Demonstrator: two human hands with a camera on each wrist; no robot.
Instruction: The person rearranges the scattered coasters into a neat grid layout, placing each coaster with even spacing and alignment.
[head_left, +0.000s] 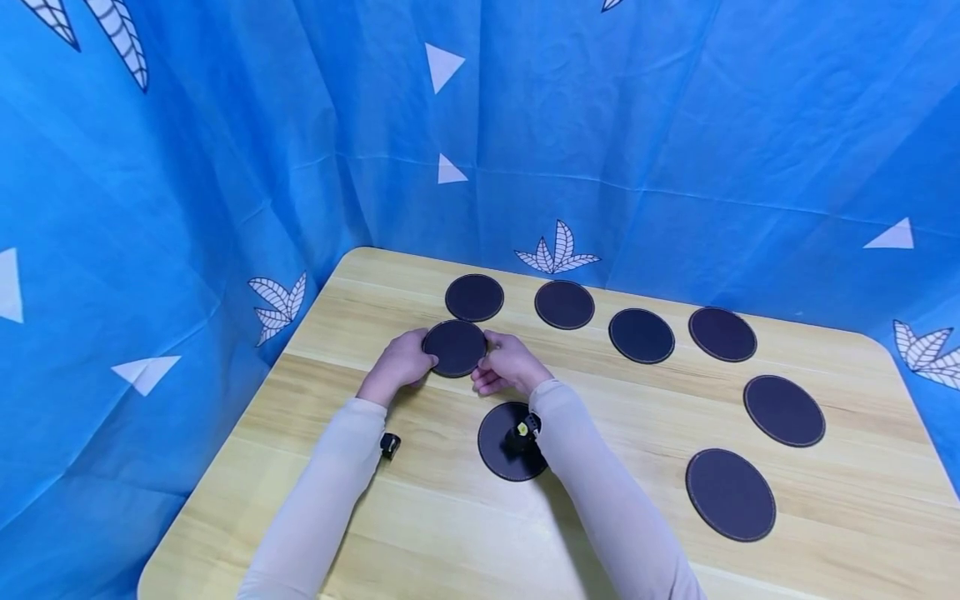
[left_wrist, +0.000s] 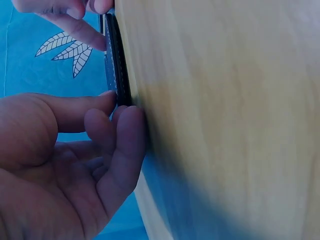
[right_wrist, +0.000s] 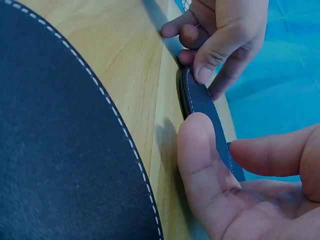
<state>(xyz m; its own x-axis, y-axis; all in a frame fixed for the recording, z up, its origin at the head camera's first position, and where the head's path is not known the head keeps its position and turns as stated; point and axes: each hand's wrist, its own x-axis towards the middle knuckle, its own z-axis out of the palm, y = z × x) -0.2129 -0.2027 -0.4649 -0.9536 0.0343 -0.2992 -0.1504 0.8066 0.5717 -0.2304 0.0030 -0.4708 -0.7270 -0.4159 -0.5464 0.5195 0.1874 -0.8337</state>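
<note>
Both hands hold a small stack of round dark coasters [head_left: 454, 348] with stitched rims, one hand at each side. My left hand [head_left: 405, 360] pinches the left edge, its thumb on the top face and fingers at the underside, as the left wrist view shows. At the opposite edge my right hand [head_left: 512, 364] grips with thumb and forefinger, the other fingers curled below. More than one layer shows at the stack's edge [right_wrist: 200, 95] in the right wrist view. Another coaster [head_left: 498, 442] lies nearer, partly hidden under the right wrist.
Along the wooden table's [head_left: 420, 533] far side lie several more coasters, among them one [head_left: 475, 297] just behind the held stack. Two others [head_left: 784, 410] [head_left: 731, 495] lie at the right. A blue patterned curtain [head_left: 570, 108] hangs behind and to the left.
</note>
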